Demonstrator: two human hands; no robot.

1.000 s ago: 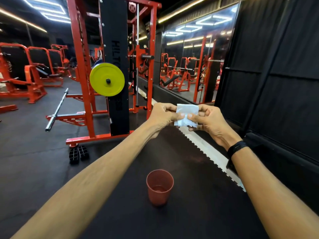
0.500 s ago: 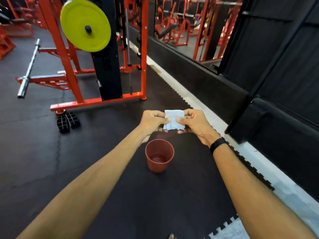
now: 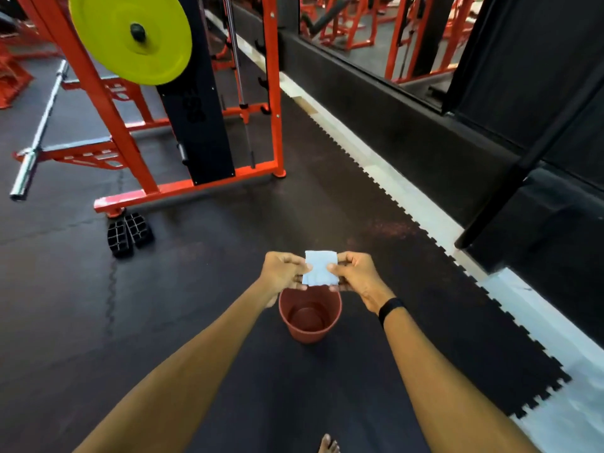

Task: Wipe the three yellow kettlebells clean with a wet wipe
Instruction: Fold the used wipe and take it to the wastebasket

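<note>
A folded white wipe [image 3: 320,268] is pinched between both hands. My left hand [image 3: 283,269] grips its left edge and my right hand [image 3: 354,273] grips its right edge. They hold it just above the far rim of a red plastic cup [image 3: 310,335] that stands on the black rubber floor with a little water at its bottom. No yellow kettlebell is in view.
An orange rack [image 3: 124,138] with a yellow weight plate [image 3: 130,34] stands at the back left, a steel barbell [image 3: 39,132] resting on it. Two black blocks [image 3: 129,233] lie by its foot. A black wall and mirror run along the right.
The view has tilted down and my hands with the wipe have lowered from chest height until they are right over the cup. The grip on the wipe is unchanged.
</note>
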